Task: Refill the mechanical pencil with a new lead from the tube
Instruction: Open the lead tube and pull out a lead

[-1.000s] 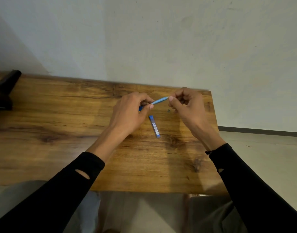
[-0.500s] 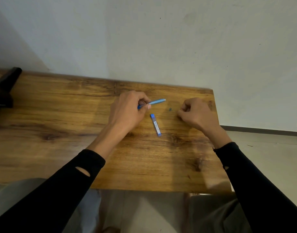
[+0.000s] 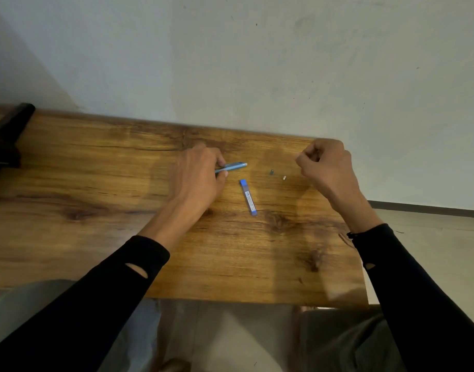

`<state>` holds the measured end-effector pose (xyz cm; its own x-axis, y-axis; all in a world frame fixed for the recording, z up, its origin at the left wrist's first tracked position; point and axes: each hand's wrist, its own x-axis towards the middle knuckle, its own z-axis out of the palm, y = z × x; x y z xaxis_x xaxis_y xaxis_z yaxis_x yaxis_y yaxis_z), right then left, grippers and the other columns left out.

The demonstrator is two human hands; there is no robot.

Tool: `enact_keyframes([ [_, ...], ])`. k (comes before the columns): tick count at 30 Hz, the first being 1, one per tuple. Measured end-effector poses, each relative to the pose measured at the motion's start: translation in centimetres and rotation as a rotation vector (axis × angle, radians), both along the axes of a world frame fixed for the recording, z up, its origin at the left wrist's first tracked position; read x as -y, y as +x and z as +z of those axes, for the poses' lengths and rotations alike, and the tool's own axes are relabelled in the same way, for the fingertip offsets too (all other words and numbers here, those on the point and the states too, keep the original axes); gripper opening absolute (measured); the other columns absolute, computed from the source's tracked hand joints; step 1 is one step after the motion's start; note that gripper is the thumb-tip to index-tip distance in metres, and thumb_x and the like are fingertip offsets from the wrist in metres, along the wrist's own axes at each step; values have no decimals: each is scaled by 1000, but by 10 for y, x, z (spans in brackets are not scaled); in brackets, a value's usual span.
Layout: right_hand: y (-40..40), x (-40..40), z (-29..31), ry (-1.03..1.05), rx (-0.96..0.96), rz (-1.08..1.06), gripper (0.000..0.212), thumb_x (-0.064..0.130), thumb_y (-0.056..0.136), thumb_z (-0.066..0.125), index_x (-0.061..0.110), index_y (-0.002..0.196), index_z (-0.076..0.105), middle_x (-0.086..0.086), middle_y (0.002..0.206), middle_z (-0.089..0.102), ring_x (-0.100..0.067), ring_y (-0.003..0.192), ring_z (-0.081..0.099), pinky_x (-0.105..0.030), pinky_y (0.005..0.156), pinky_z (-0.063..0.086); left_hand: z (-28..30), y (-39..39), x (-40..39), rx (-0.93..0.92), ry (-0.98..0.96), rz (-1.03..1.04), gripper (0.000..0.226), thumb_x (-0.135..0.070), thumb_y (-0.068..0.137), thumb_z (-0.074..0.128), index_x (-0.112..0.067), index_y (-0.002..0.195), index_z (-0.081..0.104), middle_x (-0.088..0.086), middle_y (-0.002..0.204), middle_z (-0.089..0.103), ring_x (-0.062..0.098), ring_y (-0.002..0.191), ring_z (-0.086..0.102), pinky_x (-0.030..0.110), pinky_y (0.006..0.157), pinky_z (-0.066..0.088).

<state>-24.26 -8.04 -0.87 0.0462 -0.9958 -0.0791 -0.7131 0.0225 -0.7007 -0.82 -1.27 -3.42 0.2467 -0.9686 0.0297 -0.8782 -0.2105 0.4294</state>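
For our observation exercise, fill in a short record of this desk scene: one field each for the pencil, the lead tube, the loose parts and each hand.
pencil: blue mechanical pencil, held by left hand
lead tube: blue tube, flat on table, untouched
loose parts: small dark piece and small white piece on table
right hand: right hand loosely curled; contents hidden

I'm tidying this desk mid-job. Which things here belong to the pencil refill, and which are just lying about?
For the job:
pencil, in the left hand
lead tube
small dark piece and small white piece, likely off the pencil

Lying about:
black object at the table's left edge
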Motion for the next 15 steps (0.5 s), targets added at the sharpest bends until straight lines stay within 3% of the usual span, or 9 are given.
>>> enact_keyframes([
  [4, 30, -21, 1, -27, -139, 169, 23, 34, 93, 76, 24, 74, 65, 10, 68, 64, -7, 62, 61, -12, 46, 37, 0, 0, 1, 2, 17, 1, 23, -34, 93, 83, -28, 115, 77, 0, 118, 72, 20, 105, 70, 43, 85, 61],
  [6, 51, -38, -8, -44, -289, 246, 28, 45, 89, 76, 25, 76, 61, 10, 71, 62, -13, 65, 60, -27, 49, 38, 1, -1, 2, 14, 15, 4, 24, -38, 93, 82, -30, 114, 76, -1, 117, 73, 20, 105, 71, 43, 84, 60],
  [8, 68, -56, -17, -133, -446, 265, 36, 49, 89, 74, 24, 77, 51, 9, 71, 50, -16, 61, 47, -30, 52, 30, 1, 0, 3, 16, 3, 3, 26, -43, 92, 80, -30, 115, 75, -1, 119, 73, 22, 108, 71, 43, 85, 59],
  [12, 78, -71, -24, -171, -545, 239, 54, 37, 91, 76, 26, 67, 28, 9, 66, 31, -10, 54, 24, -29, 50, 13, 4, 2, 4, -22, -53, -4, 25, -45, 92, 77, -30, 111, 77, -2, 117, 74, 22, 110, 70, 41, 85, 58],
  [15, 76, -68, -19, -191, -503, 207, 48, 33, 87, 78, 23, 66, 35, 8, 65, 39, -15, 55, 32, -27, 49, 11, 4, -1, 4, -113, -72, -33, 17, -47, 91, 79, -32, 97, 81, -16, 92, 75, 7, 88, 72, 31, 72, 56],
])
